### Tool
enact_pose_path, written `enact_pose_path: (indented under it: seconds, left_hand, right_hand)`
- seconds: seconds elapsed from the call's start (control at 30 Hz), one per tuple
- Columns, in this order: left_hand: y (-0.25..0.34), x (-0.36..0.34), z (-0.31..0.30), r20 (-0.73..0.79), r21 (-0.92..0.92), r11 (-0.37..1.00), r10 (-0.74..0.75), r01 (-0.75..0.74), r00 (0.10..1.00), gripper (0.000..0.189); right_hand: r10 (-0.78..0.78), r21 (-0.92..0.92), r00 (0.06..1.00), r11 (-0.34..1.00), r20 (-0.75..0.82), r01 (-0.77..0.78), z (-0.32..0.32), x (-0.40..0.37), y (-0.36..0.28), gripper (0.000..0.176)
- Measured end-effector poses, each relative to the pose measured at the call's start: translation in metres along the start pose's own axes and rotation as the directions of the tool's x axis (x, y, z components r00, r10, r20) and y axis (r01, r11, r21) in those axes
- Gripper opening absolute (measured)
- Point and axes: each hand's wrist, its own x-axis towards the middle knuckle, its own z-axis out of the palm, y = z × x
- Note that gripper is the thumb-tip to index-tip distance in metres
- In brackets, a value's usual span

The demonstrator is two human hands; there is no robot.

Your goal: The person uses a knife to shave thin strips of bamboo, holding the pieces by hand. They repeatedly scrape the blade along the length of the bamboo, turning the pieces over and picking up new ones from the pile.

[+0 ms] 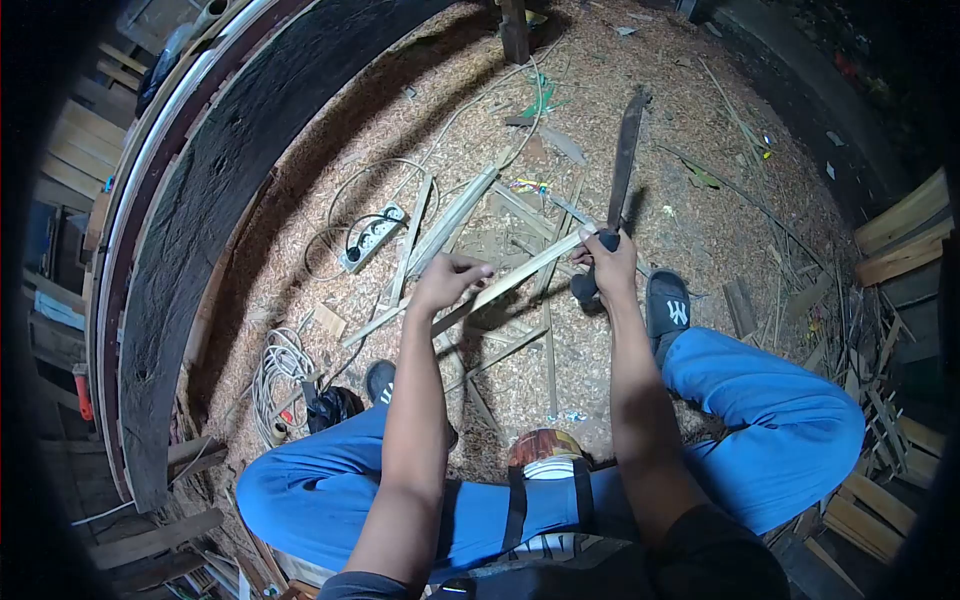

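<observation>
The left hand [447, 281] is pinching a pale bamboo strip [530, 267] between thumb and curled fingers, hiding part of it; the right hand [608, 262] is closing fully round a machete [626, 150], its grip mostly covered; the strip's far end is reaching that fist above the shaving-strewn ground [700, 230]; whether blade is touching strip is unclear.

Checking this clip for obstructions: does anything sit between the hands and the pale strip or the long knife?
Nothing visible does. The left hand grips the pale strip directly, and the right hand grips the knife by its handle, blade pointing away. The strip's far end reaches the right hand.
</observation>
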Motion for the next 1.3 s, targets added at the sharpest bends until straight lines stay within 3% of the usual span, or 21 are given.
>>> enact_pose_path:
  seconds: [0.1,0.2,0.43,0.63,0.8,0.97,1.07,1.23,1.3]
  left_hand:
    - [0.013,0.000,0.012,0.083,0.013,1.000,-0.015,0.014,0.996,0.027]
    - [0.023,0.000,0.020,0.090,0.008,0.998,0.065,-0.066,0.994,0.025]
    - [0.011,0.007,0.036,0.064,-0.109,0.991,0.088,-0.081,0.994,0.022]
    - [0.017,0.002,0.033,0.022,-0.078,0.997,-0.021,0.022,1.000,0.020]
    - [0.015,0.003,0.027,-0.161,-0.163,0.981,0.077,-0.104,0.984,0.021]
    - [0.010,0.006,0.006,-0.292,-0.163,0.981,0.051,-0.103,0.955,0.022]
    - [0.013,0.004,-0.002,-0.420,-0.307,0.938,0.017,-0.160,0.907,0.020]
    - [0.010,0.001,-0.014,-0.590,-0.251,0.931,0.070,-0.265,0.805,0.019]
    - [0.006,0.001,-0.016,-0.615,-0.448,0.842,-0.046,-0.301,0.787,0.018]
  right_hand:
    - [0.003,-0.010,1.000,1.000,0.024,-0.003,0.000,-0.001,0.005,0.022]
    - [-0.018,0.025,0.999,1.000,0.041,0.017,0.003,-0.002,0.006,0.022]
    - [0.006,0.023,0.999,1.000,0.051,-0.007,0.007,-0.005,0.005,0.022]
    - [0.082,0.121,0.995,0.989,0.058,-0.089,0.009,-0.008,0.004,0.022]
    - [0.095,0.158,0.992,0.982,0.085,-0.107,0.008,-0.009,0.000,0.020]
    - [0.082,0.104,0.993,0.990,0.082,-0.090,0.006,-0.007,0.006,0.018]
    - [0.088,0.092,0.991,0.991,0.099,-0.098,0.010,-0.012,0.000,0.019]
    - [0.080,0.093,0.992,0.992,0.096,-0.089,0.015,-0.016,0.000,0.018]
    - [0.082,0.086,0.989,0.992,0.124,-0.093,0.017,-0.018,-0.001,0.018]
